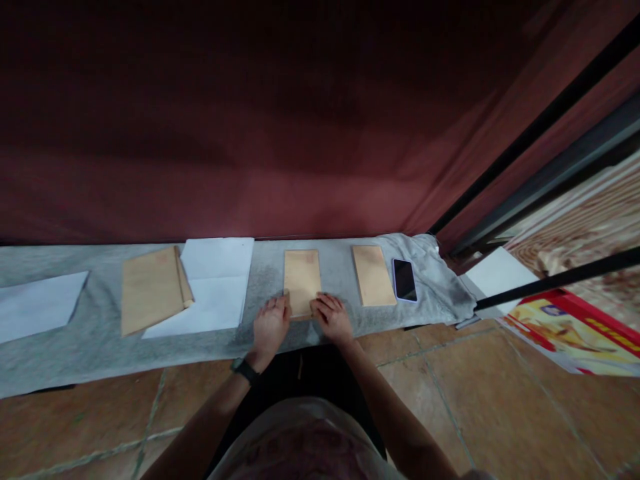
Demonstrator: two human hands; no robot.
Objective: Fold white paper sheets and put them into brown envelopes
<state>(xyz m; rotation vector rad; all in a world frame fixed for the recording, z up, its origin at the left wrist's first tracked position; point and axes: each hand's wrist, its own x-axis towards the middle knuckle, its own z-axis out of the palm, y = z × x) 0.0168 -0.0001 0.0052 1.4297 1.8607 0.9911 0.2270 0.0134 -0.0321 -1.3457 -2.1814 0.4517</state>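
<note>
A brown paper envelope (pixel 303 273) lies flat on the grey cloth in front of me. At its lower left corner is my left hand (pixel 271 325), fingers curled together against the edge, with a dark watch on the wrist. My right hand (pixel 333 318) pinches the lower right edge in the same way, fingertips on the paper. The thumbs are partly hidden. To the right rests a second brown envelope (pixel 374 275), apart from my hands.
A phone (pixel 405 280) lies right of the second envelope. On the left, a larger brown paper packet (pixel 153 288) overlaps white sheets (pixel 220 287), with another white sheet (pixel 40 305) farther left. A dark red wall (pixel 300 167) rises behind; a colourful box (pixel 575 333) stands at right.
</note>
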